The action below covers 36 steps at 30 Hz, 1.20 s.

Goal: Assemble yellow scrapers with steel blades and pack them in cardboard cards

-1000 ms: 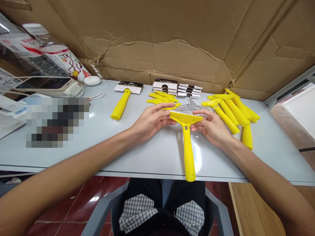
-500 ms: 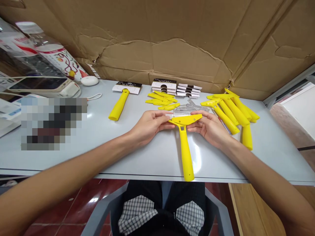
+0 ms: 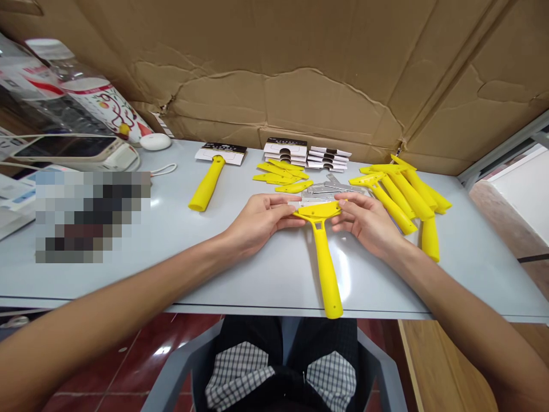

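Note:
Between my two hands is a yellow scraper (image 3: 325, 257), its wide head away from me and its handle pointing toward the table's front edge. My left hand (image 3: 268, 220) pinches the left end of the head. At the right end, my right hand (image 3: 364, 220) grips with the thumb on top and fingers beneath. A yellow cover plate (image 3: 317, 211) lies over the scraper's head, lined up with it. Metal plates (image 3: 330, 187) lie just behind the head, and loose yellow cover plates (image 3: 281, 171) sit farther back.
Several yellow scraper handles (image 3: 407, 191) are piled at the right. Folded black-and-white cards (image 3: 285, 151) stand at the back, and another yellow handle (image 3: 207, 183) lies with a card at the left. Bottles (image 3: 100, 100) and a phone (image 3: 71, 146) occupy the far left. Cardboard (image 3: 266, 63) walls the back.
The yellow cover plate has swung and shifted left into line with the scraper's head. My right thumb has come onto its right end. The handle's lower end has moved slightly right.

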### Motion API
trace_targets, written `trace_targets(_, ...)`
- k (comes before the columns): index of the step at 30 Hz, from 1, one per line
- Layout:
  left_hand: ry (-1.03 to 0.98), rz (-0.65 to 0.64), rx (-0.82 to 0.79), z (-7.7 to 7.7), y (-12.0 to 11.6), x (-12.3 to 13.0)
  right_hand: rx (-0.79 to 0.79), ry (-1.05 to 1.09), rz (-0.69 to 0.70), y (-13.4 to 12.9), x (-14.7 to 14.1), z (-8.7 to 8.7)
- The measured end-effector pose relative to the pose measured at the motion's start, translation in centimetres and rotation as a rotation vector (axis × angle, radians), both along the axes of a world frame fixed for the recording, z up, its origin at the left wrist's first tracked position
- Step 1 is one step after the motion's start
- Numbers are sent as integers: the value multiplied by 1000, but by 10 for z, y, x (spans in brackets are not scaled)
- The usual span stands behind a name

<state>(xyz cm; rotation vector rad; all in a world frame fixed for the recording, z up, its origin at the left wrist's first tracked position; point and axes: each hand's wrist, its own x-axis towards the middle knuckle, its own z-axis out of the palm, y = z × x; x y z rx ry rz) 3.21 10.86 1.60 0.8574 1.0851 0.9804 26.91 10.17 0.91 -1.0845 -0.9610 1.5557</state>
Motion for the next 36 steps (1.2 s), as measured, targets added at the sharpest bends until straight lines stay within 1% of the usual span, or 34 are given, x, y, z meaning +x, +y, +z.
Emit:
trace_targets(6,-16,-17,-8,-1,-2,-2,44,-132,-122,1,1,-4)
trace_targets(10,-25,-20,19,-1,-2,-3,113,-140,-194,4,2,-7)
trace_targets(14,-26,15,31,-1,-1,-2,148,-79,-235,6,4,-2)
trace_targets(17,-34,26,64,-3,-1,-2,172,5,-232,3,2,3)
trace_targets(19,-49,0,92,-4,-2,-1,192,13,-240,1,-1,3)
trace_targets(22,-67,-49,100,-4,-4,-1,197,-63,-243,-2,-6,-1)
trace_targets(25,-70,-57,92,-4,-4,-2,182,-136,-214,-3,-7,-3)
trace_targets(28,-62,-68,108,-5,-4,-4,165,-146,-179,-2,-4,0)
trace_targets(31,-10,-74,137,-5,-4,-6,160,-165,-149,-2,0,3)
trace_targets(36,34,-161,190,1,-8,-8,205,-294,-102,-4,1,2)
